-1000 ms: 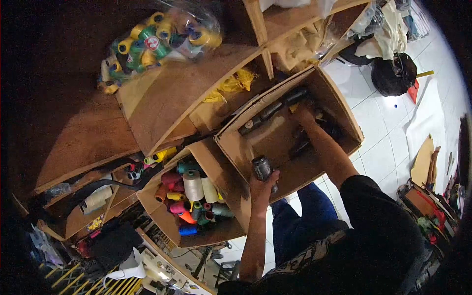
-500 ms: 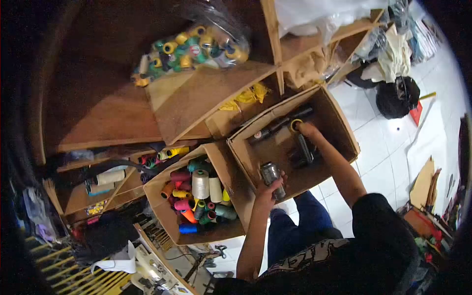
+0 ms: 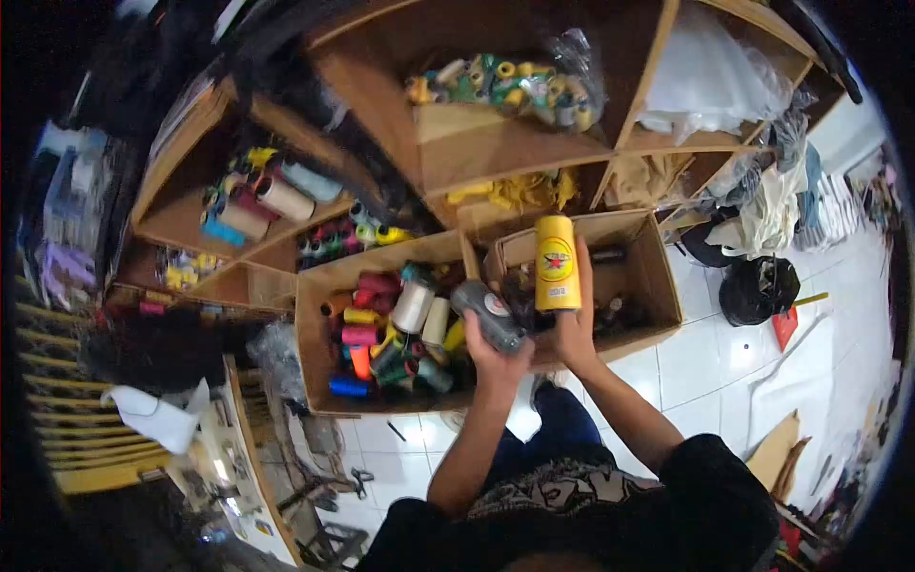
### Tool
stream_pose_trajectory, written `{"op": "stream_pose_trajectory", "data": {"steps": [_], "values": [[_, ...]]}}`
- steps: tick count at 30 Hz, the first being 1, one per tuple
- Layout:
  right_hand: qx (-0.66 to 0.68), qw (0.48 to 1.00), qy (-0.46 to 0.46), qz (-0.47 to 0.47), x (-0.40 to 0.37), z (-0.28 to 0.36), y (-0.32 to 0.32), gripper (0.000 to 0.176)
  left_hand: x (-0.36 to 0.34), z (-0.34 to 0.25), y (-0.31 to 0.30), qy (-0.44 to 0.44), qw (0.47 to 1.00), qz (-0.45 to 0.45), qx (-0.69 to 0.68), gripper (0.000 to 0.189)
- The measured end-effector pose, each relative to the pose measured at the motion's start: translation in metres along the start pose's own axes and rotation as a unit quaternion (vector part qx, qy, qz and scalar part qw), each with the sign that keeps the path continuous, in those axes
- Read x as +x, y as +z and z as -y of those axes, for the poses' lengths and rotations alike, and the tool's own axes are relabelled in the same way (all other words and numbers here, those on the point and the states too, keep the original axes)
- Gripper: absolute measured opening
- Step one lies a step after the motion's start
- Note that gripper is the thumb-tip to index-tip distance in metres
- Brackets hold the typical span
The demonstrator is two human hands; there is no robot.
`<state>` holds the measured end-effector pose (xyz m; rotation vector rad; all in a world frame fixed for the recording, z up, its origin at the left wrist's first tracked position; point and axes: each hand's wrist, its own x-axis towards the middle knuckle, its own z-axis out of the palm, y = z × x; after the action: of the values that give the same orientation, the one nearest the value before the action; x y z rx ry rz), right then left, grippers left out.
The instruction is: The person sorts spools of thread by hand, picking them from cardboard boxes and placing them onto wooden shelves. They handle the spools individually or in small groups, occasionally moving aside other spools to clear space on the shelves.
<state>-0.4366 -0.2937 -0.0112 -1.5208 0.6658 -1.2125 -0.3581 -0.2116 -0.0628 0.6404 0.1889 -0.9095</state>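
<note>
My left hand (image 3: 496, 367) is wrapped round a dark grey thread spool (image 3: 488, 319), which is tilted and has a round label near its top. Beside it, my right hand (image 3: 575, 334) grips a yellow thread spool (image 3: 556, 272) held upright, its printed yellow label facing me. Both spools are above the near side of a cardboard box (image 3: 658, 276) containing dark spools, partly hidden by my hands. To the left stands another cardboard box (image 3: 315, 329) filled with cones and spools of many colours, among them a large pale cone (image 3: 413, 305).
Wooden shelves (image 3: 519, 157) rise behind the boxes, with a clear bag of spools (image 3: 534, 91) and yellow cloth (image 3: 524, 191) on them. More thread cones (image 3: 281, 198) lie on the left shelf. A black bag (image 3: 758, 289) sits on the white tiled floor at right.
My right hand has come up out of the right box with the yellow spool. My left hand still has the grey spool, now tilted leftward. The view has shifted, showing more shelving.
</note>
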Motion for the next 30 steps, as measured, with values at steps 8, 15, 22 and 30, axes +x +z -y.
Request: {"op": "stream_pose_trajectory", "data": {"steps": [8,15,22,30], "values": [[0.229,0.931,0.168,0.227,-0.035,0.074,0.117,0.069,-0.063,-0.177,-0.033,0.055,0.952,0.271,-0.13,0.074],[0.304,0.855,0.315,0.28,-0.102,0.096,0.254,0.031,-0.084,-0.328,-0.148,0.068,0.951,0.283,-0.1,0.072],[0.12,0.855,0.26,0.432,-0.121,0.107,0.361,0.068,-0.093,-0.43,-0.194,0.054,0.96,0.256,-0.095,0.07],[-0.241,0.79,0.081,0.557,-0.09,0.066,0.416,0.061,-0.078,-0.442,-0.233,0.076,0.96,0.251,-0.099,0.063]]}}
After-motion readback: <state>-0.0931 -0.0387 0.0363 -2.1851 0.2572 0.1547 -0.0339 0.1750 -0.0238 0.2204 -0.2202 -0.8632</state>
